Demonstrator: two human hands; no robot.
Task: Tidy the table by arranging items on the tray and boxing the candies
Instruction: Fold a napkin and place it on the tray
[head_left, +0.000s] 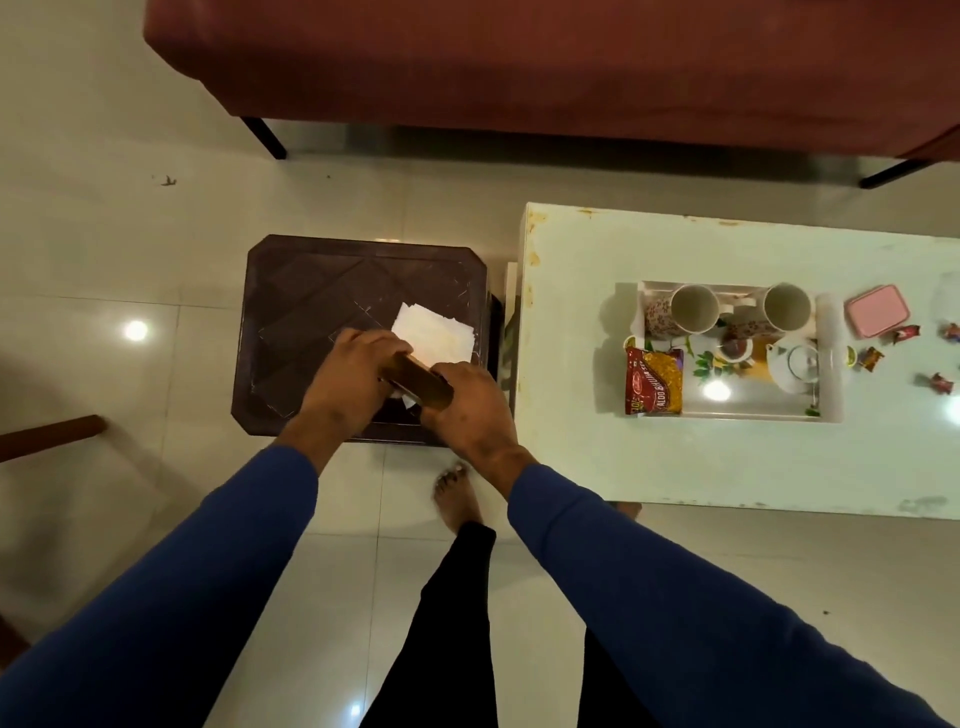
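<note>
A: Candies (905, 333) lie loose at the far right of the desk (727, 467), beside the pink box (877, 310). On the left?

B: Left hand (347, 375) and right hand (462, 402) both curl round a brown holder (420, 382) over the dark stool (311, 312), napkins (434, 332) behind. Tray (753, 408) carries mugs, teapot, snack packet (653, 381).

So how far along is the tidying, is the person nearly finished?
Roughly midway. Done: two cups, a teapot and a snack packet sit on the tray. In hand: the left hand and right hand hold a brown holder over white napkins on the stool. Left: the candies lie loose by the closed pink box.
</note>
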